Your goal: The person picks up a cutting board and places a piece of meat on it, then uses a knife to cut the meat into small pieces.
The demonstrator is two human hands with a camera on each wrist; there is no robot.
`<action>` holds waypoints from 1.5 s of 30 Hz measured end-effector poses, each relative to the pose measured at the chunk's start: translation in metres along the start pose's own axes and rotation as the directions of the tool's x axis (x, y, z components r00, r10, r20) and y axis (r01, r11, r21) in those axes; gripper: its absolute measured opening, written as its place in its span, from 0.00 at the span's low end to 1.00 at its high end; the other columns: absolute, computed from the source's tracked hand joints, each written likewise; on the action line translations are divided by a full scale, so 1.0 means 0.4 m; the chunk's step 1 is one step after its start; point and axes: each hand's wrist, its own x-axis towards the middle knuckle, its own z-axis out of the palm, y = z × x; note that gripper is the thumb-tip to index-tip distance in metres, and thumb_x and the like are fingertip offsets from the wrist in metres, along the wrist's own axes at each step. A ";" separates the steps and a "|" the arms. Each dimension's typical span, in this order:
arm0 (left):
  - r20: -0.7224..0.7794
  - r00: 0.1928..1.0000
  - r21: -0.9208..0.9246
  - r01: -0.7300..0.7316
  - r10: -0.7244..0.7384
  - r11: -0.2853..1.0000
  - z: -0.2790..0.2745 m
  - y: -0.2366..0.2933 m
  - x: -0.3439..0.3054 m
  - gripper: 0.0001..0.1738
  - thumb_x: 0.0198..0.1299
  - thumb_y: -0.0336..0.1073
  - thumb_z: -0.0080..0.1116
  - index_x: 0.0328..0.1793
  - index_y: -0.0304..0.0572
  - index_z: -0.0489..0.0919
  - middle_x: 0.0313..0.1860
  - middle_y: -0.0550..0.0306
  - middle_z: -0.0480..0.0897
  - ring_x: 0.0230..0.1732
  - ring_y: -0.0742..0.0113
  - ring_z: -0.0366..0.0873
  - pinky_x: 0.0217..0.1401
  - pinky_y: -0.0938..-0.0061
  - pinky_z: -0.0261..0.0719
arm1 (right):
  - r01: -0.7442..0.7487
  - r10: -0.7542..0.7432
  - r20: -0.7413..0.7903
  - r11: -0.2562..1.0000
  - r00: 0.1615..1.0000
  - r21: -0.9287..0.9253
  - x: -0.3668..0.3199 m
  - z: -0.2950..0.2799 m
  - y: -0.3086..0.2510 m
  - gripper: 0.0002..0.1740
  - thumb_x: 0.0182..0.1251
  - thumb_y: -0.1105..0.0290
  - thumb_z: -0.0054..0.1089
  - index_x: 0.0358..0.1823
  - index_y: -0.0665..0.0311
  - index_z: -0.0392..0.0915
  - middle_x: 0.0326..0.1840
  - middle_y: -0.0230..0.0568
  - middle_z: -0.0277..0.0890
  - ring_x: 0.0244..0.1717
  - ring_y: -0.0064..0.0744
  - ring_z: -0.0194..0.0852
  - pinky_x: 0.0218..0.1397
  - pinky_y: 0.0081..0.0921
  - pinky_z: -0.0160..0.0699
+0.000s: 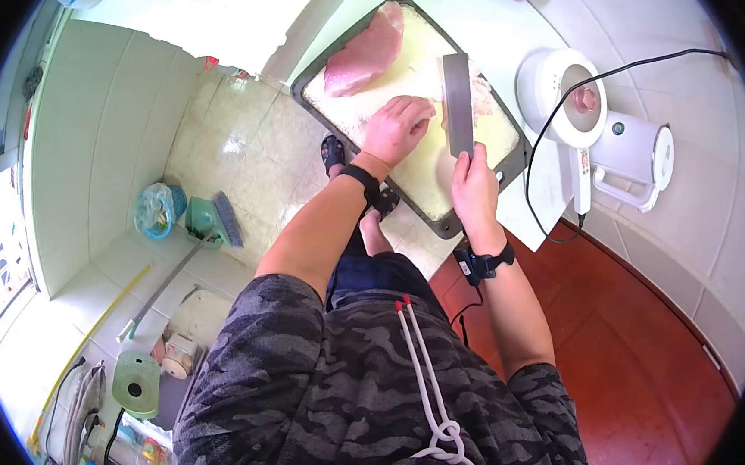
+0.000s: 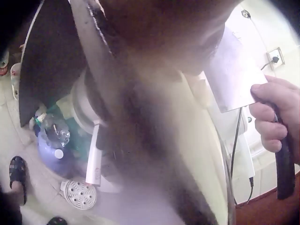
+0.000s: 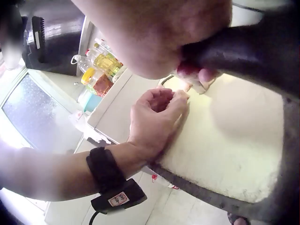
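Observation:
In the head view, my right hand [image 1: 475, 192] grips the black handle [image 2: 286, 164] of a cleaver, its broad blade [image 1: 457, 104] lying over the cutting board. Close by on the left, my left hand [image 1: 397, 129] is at the board with fingers curled. Its thumb and fingertips come together in the right wrist view, and no held thing shows between them. Small pale-pink meat pieces [image 1: 483, 98] lie beyond the blade, partly hidden by it. A large slab of raw meat [image 1: 370, 51] rests on the far left of the dark-rimmed cutting board [image 1: 424, 180].
Right of the board stand a white pot [image 1: 559, 94] with a lid and long handle, and a white kettle [image 1: 632, 160]. A black cord [image 1: 529, 179] runs beside the board's right corner. Oil bottles [image 3: 105, 63] appear behind the counter. A broom [image 1: 227, 219] stands on the floor.

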 end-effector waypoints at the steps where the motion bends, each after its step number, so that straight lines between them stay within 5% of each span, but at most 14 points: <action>1: 0.003 1.000 -0.004 0.004 -0.004 1.000 -0.010 0.009 0.006 0.11 0.51 0.28 0.69 0.42 0.50 0.86 0.47 0.58 0.87 0.47 0.59 0.85 0.50 0.67 0.85 | 0.002 -0.002 -0.002 1.000 1.000 0.004 -0.003 0.004 -0.001 0.11 0.77 0.66 0.47 0.52 0.65 0.70 0.25 0.61 0.80 0.30 0.64 0.81 0.33 0.55 0.77; 9: 0.003 1.000 0.045 -0.001 0.001 0.999 -0.005 -0.002 -0.001 0.09 0.50 0.29 0.69 0.39 0.47 0.87 0.43 0.59 0.86 0.45 0.58 0.84 0.47 0.66 0.84 | 0.133 -0.132 0.010 0.985 0.991 -0.111 -0.016 0.019 -0.025 0.11 0.77 0.66 0.47 0.51 0.65 0.70 0.28 0.58 0.81 0.29 0.62 0.82 0.33 0.56 0.78; 19: 0.000 1.000 0.051 -0.006 0.006 0.999 -0.002 -0.013 0.010 0.08 0.45 0.27 0.69 0.33 0.46 0.85 0.38 0.61 0.86 0.41 0.60 0.84 0.44 0.68 0.84 | 0.055 -0.029 0.202 0.991 0.979 -0.126 -0.115 -0.008 0.027 0.12 0.78 0.68 0.45 0.51 0.71 0.66 0.24 0.64 0.78 0.29 0.66 0.81 0.32 0.58 0.76; 30: 0.075 0.996 0.003 -0.044 0.044 0.999 -0.012 -0.036 0.014 0.07 0.44 0.26 0.69 0.30 0.46 0.83 0.36 0.60 0.85 0.39 0.60 0.84 0.42 0.69 0.85 | 0.262 -0.256 0.081 0.962 0.963 -0.076 0.145 0.049 -0.057 0.12 0.78 0.66 0.47 0.46 0.71 0.66 0.27 0.63 0.79 0.31 0.66 0.80 0.33 0.56 0.76; 32: 0.058 0.997 0.008 -0.051 0.050 0.999 -0.005 -0.033 0.020 0.07 0.44 0.26 0.69 0.30 0.46 0.83 0.36 0.60 0.85 0.39 0.61 0.84 0.41 0.69 0.85 | 0.114 -0.101 0.148 0.990 0.984 -0.081 0.084 0.050 -0.033 0.12 0.78 0.65 0.46 0.45 0.69 0.66 0.27 0.64 0.79 0.31 0.66 0.80 0.33 0.58 0.76; 37: 0.063 0.997 -0.014 -0.045 0.046 0.999 -0.010 -0.034 0.017 0.07 0.44 0.27 0.69 0.29 0.47 0.83 0.36 0.61 0.85 0.39 0.61 0.84 0.41 0.69 0.85 | 0.016 0.022 0.231 0.987 0.973 -0.158 -0.044 0.030 0.024 0.13 0.79 0.64 0.46 0.46 0.70 0.66 0.25 0.61 0.79 0.28 0.66 0.80 0.32 0.58 0.75; 41: 0.044 0.999 0.011 -0.020 0.020 1.000 -0.010 -0.043 0.023 0.07 0.44 0.26 0.69 0.29 0.47 0.83 0.35 0.61 0.85 0.39 0.62 0.84 0.40 0.70 0.85 | 0.161 -0.151 0.091 0.982 0.984 -0.104 0.149 0.082 -0.066 0.14 0.79 0.65 0.46 0.46 0.72 0.66 0.25 0.62 0.78 0.28 0.65 0.80 0.30 0.57 0.75; 45: 0.020 0.999 -0.002 -0.040 0.040 0.999 -0.016 -0.045 0.028 0.07 0.44 0.27 0.69 0.29 0.48 0.84 0.35 0.62 0.85 0.39 0.62 0.84 0.40 0.70 0.85 | 0.237 -0.237 0.014 0.966 0.971 -0.106 0.157 0.078 -0.059 0.13 0.79 0.65 0.46 0.47 0.72 0.66 0.24 0.62 0.78 0.28 0.65 0.80 0.30 0.57 0.75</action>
